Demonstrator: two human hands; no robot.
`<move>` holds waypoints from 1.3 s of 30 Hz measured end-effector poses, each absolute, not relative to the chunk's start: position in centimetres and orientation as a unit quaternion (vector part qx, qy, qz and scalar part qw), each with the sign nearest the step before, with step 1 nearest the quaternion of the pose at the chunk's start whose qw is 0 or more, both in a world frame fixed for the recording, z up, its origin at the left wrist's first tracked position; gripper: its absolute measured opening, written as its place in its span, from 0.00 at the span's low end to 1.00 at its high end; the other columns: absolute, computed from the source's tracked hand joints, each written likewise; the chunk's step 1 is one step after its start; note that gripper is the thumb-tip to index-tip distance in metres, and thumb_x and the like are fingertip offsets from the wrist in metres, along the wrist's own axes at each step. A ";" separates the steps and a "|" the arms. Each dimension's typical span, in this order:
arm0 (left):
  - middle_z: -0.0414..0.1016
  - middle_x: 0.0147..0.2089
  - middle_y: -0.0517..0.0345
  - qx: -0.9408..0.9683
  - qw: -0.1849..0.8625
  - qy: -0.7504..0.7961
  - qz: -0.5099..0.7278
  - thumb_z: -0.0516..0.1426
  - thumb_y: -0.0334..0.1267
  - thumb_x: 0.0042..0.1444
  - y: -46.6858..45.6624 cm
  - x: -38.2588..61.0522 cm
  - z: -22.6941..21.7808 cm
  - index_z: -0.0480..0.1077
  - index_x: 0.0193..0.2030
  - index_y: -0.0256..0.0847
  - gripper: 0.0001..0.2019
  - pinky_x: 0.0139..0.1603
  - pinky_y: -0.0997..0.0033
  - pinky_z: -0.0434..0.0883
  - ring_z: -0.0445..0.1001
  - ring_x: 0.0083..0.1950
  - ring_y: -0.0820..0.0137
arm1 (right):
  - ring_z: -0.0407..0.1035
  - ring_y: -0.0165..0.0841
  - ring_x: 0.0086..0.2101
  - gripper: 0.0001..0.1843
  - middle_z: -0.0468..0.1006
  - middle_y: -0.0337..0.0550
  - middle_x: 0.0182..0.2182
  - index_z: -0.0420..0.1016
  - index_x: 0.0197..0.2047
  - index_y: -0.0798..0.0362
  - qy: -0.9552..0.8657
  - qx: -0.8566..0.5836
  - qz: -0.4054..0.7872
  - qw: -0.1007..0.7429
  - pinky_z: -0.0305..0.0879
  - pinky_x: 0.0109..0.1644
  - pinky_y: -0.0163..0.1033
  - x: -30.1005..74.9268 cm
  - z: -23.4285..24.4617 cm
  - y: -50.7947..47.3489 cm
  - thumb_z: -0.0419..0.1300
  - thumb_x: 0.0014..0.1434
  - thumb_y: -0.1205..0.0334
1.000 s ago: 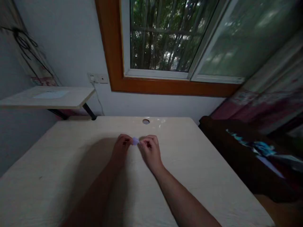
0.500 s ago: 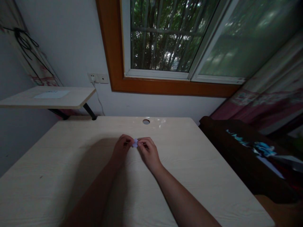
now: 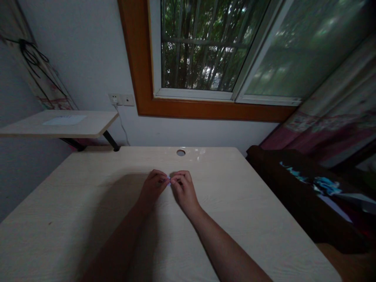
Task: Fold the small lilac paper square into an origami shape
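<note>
My left hand (image 3: 152,185) and my right hand (image 3: 182,188) meet fingertip to fingertip over the middle of a pale wooden desk (image 3: 73,211). Both are pinched on a tiny pale lilac piece (image 3: 169,179), perhaps folded paper, of which only a sliver shows between the fingers. The fingers of both hands are curled in tight. Both forearms run back toward the near edge of the desk.
A round cable hole (image 3: 181,152) sits near the desk's far edge. A small shelf (image 3: 88,124) with a sheet of paper on it juts out at the left, below a wall socket (image 3: 121,99). A window fills the far wall. Dark furniture (image 3: 293,188) stands to the right.
The hands have closed together, so the lilac piece, plainly seen before, is now almost hidden between the fingertips. The camera tilted slightly.
</note>
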State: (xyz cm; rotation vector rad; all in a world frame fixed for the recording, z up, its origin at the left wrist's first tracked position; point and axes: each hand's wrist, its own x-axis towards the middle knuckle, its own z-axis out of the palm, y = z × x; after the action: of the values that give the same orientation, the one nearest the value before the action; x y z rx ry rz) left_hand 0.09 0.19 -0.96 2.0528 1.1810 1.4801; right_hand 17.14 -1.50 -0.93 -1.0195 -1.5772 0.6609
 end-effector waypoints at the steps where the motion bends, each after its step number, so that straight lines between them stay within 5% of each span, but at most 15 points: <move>1: 0.74 0.39 0.55 0.729 0.162 0.417 0.519 0.64 0.33 0.57 0.1 0.1 -0.9 0.77 0.34 0.42 0.01 0.43 0.67 0.77 0.76 0.41 0.68 | 0.68 0.37 0.48 0.06 0.71 0.46 0.44 0.77 0.40 0.47 -0.671 -0.429 0.272 0.540 0.69 0.52 0.44 17.1 -0.8 -1.6 0.58 0.67 0.64; 8: 0.75 0.41 0.53 0.741 0.125 0.427 0.502 0.64 0.32 0.57 -0.1 0.0 -0.9 0.78 0.36 0.44 0.03 0.50 0.59 0.76 0.76 0.44 0.65 | 0.67 0.38 0.47 0.07 0.71 0.46 0.43 0.75 0.41 0.48 -0.701 -0.433 0.229 0.519 0.67 0.53 0.46 17.1 -0.3 -1.7 0.56 0.67 0.67; 39: 0.73 0.44 0.52 0.709 0.122 0.451 0.529 0.61 0.36 0.60 0.1 -1.5 -0.2 0.76 0.35 0.43 0.03 0.48 0.62 0.77 0.75 0.46 0.66 | 0.67 0.38 0.44 0.07 0.70 0.46 0.40 0.75 0.38 0.50 -0.662 -0.450 0.240 0.550 0.66 0.49 0.44 17.6 -0.3 -1.2 0.56 0.66 0.66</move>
State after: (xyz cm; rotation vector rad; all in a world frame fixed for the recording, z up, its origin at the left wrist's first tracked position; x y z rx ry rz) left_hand -1.54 0.10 -0.17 2.0689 1.3166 1.5435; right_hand 17.58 -1.21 -0.34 -1.0654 -1.5661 0.5673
